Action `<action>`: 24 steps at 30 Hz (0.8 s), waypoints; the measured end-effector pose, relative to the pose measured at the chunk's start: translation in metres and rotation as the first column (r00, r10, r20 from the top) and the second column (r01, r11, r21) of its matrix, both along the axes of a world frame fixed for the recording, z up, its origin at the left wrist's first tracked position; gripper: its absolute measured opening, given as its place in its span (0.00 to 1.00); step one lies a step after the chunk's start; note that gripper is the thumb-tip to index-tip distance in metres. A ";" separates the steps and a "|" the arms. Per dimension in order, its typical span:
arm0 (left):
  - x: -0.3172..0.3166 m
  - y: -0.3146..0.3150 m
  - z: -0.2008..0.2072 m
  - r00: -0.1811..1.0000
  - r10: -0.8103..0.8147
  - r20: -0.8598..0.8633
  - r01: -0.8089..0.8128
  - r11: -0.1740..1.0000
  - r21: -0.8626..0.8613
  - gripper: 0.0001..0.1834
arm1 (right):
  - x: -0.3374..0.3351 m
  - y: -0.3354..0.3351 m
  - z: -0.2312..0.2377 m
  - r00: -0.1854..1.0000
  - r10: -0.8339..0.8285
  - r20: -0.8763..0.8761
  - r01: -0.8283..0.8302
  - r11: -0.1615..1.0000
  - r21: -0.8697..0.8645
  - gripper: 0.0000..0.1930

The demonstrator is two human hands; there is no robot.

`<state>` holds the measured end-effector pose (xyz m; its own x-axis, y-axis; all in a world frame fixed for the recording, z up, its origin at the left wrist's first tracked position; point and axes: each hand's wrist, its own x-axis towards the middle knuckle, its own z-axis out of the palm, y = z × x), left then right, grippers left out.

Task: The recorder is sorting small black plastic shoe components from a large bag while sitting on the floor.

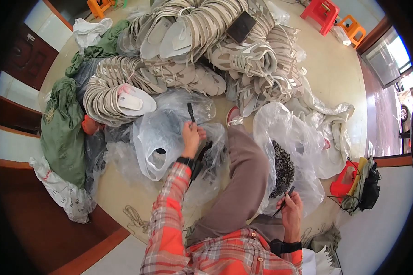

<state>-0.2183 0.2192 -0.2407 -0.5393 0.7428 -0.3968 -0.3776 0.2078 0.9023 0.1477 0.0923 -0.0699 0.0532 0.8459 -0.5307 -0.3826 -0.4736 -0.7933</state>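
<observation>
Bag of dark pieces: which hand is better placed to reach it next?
Right hand, probably: though holding a black strip, it is close beside the bag; the left hand is farther away.

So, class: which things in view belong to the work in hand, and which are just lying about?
Apparently in use:
Left hand holding black strip
Right hand holding thin black piece
Clear bag of dark pieces

Apparently just lying about:
Red stool
Green sack
Black phone

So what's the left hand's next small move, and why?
Probably lower the black strip in the left hand toward the translucent bag: it's held up right beside it, while the right hand already holds another slim dark piece near the small dark pieces. A hedged call.
</observation>
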 end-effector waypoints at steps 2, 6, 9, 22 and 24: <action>-0.012 0.038 0.000 0.999 0.044 -0.019 -0.045 0.996 -0.077 0.11 | -0.001 0.003 0.001 1.000 -0.022 -0.001 0.022 1.000 -0.004 0.05; -0.059 0.071 -0.077 0.969 0.111 -0.220 -0.149 0.975 -0.162 0.12 | 0.001 0.008 -0.007 0.999 -0.031 0.036 0.033 0.998 -0.049 0.05; -0.136 0.057 -0.147 0.939 0.267 -0.217 -0.298 0.946 -0.126 0.13 | -0.004 0.011 -0.005 1.000 -0.012 -0.009 0.011 0.996 -0.086 0.05; -0.018 0.039 0.093 0.908 0.085 -0.409 0.039 0.958 0.285 0.07 | 0.011 0.003 -0.006 0.998 -0.054 0.018 0.055 0.995 -0.078 0.05; 0.050 0.021 0.191 0.851 -0.026 -0.525 0.226 0.919 0.321 0.08 | 0.020 -0.001 -0.005 0.995 -0.091 0.033 0.094 0.992 -0.080 0.06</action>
<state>-0.1685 0.2400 -0.0492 -0.4789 0.8525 0.2095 0.1543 -0.1532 0.9761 0.1682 0.0917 -0.0753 0.1456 0.7908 -0.5944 -0.4050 -0.5005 -0.7651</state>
